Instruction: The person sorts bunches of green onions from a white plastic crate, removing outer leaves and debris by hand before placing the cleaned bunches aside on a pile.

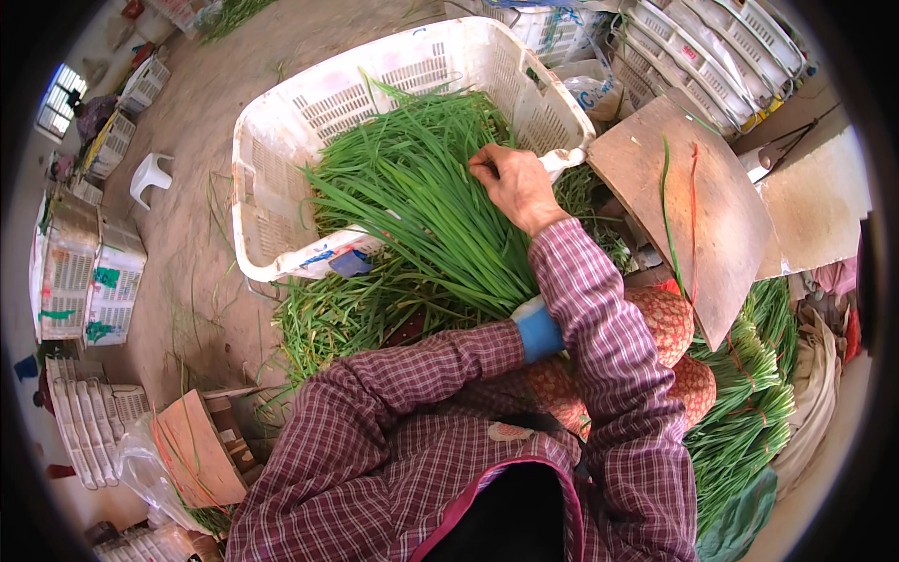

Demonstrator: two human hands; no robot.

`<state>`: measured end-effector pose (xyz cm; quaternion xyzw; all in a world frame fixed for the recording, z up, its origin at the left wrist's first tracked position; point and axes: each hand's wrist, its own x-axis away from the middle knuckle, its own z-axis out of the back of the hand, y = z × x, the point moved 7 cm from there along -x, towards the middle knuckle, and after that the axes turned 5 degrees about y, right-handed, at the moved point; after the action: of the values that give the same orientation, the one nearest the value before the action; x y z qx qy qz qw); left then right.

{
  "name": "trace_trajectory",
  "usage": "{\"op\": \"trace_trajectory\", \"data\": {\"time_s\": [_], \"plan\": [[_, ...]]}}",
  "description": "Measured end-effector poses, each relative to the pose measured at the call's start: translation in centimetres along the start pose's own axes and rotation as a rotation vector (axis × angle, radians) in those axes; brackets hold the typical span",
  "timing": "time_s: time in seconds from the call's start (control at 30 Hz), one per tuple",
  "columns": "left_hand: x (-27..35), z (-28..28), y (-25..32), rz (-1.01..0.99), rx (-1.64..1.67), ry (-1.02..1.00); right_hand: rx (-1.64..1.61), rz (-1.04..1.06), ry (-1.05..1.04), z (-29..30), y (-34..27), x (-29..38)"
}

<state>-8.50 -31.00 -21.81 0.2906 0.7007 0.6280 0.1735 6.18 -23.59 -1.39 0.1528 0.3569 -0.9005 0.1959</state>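
Observation:
A bunch of long flat green leaves, like garlic chives (428, 204), fans out over the near rim of a white slatted plastic crate (414, 53). Its lower ends come together at my left hand (535, 329), which wears a blue and white glove or cuff; my right sleeve hides most of its fingers. My bare right hand (516, 184) is at the right side of the leaves, its thumb and fingers bent together. Whether a leaf is pinched there cannot be made out. More leaves lie inside the crate, and loose trimmings (330, 323) are heaped below its near rim.
To the right, a brown board (692, 190) carries a green leaf and a red tie. Tied green bundles (744, 414) lie beside my knees. Stacked white crates (702, 63) stand at the upper right, others (91, 274) at the left. A white stool (150, 177) is on the floor.

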Motion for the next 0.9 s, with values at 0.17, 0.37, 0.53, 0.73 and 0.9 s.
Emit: {"op": "trace_trajectory", "data": {"time_s": [0.17, 0.37, 0.53, 0.73, 0.9], "plan": [[0.4, -0.9, -3.6, 0.318, 0.519, 0.037, 0.25, -0.084, -0.132, -3.4, 1.4, -1.0], [-0.7, -2.0, -7.4, 0.46, 0.912, 0.028, 0.059, -0.053, 0.034, -1.6, 0.6, -1.6], [4.3, -1.1, 7.1, 0.847, 1.066, 0.304, -0.097, -0.117, 0.109, 2.6, 2.5, -2.5], [3.8, -0.8, 5.0, 0.747, 1.116, 0.318, 0.242, -0.077, -0.171, -2.0, 0.4, -2.0], [2.0, -1.5, 0.4, 0.649, 1.11, 0.245, 0.362, -0.139, -0.204, -3.4, 1.4, -1.5]]}}
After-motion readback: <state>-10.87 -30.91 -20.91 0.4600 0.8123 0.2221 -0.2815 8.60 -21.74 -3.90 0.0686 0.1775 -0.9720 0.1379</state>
